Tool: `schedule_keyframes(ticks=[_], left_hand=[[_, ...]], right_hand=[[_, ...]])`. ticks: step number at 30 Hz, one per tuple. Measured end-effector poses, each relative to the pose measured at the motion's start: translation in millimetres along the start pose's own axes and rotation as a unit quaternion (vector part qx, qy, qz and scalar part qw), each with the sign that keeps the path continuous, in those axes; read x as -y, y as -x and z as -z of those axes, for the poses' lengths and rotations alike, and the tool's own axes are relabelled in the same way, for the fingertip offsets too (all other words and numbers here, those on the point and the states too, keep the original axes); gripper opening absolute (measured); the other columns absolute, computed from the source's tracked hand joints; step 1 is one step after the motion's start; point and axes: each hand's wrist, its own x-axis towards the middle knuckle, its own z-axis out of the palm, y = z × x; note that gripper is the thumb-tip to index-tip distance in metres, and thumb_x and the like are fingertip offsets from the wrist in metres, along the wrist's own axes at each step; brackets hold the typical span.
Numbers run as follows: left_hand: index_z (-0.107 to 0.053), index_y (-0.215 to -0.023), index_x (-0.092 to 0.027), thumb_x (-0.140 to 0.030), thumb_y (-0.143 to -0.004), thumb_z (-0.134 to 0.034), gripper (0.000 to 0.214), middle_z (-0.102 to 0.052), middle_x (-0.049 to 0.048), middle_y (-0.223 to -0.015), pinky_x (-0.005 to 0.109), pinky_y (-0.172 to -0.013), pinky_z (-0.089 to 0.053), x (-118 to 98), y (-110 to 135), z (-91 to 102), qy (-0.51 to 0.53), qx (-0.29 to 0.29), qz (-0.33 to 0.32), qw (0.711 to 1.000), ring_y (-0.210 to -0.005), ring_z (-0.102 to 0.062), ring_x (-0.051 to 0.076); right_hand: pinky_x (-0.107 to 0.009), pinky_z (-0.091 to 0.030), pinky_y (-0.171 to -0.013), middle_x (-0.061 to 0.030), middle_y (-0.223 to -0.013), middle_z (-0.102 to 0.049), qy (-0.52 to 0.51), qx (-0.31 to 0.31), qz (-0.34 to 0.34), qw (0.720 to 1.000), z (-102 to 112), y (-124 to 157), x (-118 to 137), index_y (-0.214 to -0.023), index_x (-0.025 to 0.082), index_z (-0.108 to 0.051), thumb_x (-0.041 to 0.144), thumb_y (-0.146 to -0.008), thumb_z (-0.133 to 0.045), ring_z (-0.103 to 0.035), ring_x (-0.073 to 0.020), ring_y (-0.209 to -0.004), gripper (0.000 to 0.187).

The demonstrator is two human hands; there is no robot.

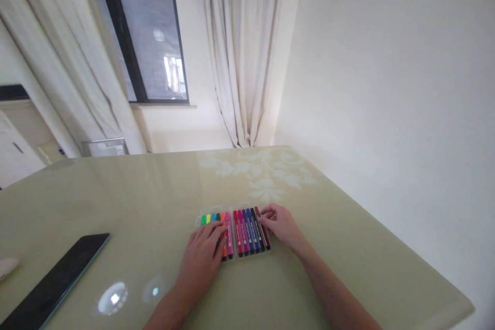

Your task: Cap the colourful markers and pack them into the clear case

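A clear plastic marker case (232, 259) lies unfolded on the table, with several coloured markers side by side in each half. My left hand (203, 250) rests flat over the left half, fingers stretched across its markers and covering most of them. An orange marker (225, 252) and a pink marker (229, 240) show beside its fingertips. At the right edge of the case, my right hand (281, 224) has its thumb and fingers closed at the upper part of a dark red marker (265, 237). A black marker (258, 229) lies just left of that one.
The glossy green table (154, 206) has a pale floral pattern at its far side. A dark flat tablet-like device (58, 283) lies at the left, with a pale object (7, 267) at the frame's edge. A wall (386, 87) runs along the right; curtains (243, 51) hang behind.
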Motion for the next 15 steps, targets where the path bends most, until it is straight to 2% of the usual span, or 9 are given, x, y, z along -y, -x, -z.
schedule_keyframes(ticks=[6, 11, 15], left_hand=[[-0.068, -0.120, -0.029, -0.029, -0.101, -0.050, 0.026, -0.069, 0.0045, -0.129, 0.049, -0.101, -0.050, -0.1, 0.1, -0.4, -0.004, 0.000, -0.002, 1.000, -0.119, -0.062, 0.027], [-0.068, -0.119, -0.028, -0.029, -0.101, -0.050, 0.026, -0.069, 0.0045, -0.129, 0.048, -0.102, -0.050, -0.2, 0.6, 0.3, -0.006, -0.004, -0.006, 1.000, -0.119, -0.062, 0.026], [-0.068, -0.120, -0.029, -0.029, -0.101, -0.050, 0.026, -0.069, 0.0041, -0.129, 0.047, -0.101, -0.050, 0.2, 1.0, 0.8, -0.010, -0.004, -0.007, 1.000, -0.119, -0.062, 0.026]], right_hand=[[-0.026, -0.048, -0.066, 0.0003, -0.076, -0.070, 0.045, -0.001, 0.018, 0.999, 0.7, 5.0, 6.6, -0.095, 0.018, -0.070, 0.022, -0.077, -0.078, -0.065, -0.0155, -0.068, 0.020], [-0.024, -0.046, -0.062, 0.0015, -0.076, -0.067, 0.051, -0.007, 0.031, 0.998, 0.3, 6.8, 8.7, -0.097, 0.018, -0.069, 0.013, -0.079, -0.070, -0.063, -0.0137, -0.066, 0.020], [-0.023, -0.047, -0.061, 0.0014, -0.077, -0.066, 0.044, 0.001, 0.038, 0.998, 1.3, 6.0, 8.3, -0.097, 0.018, -0.070, 0.012, -0.080, -0.069, -0.062, -0.0128, -0.065, 0.018]])
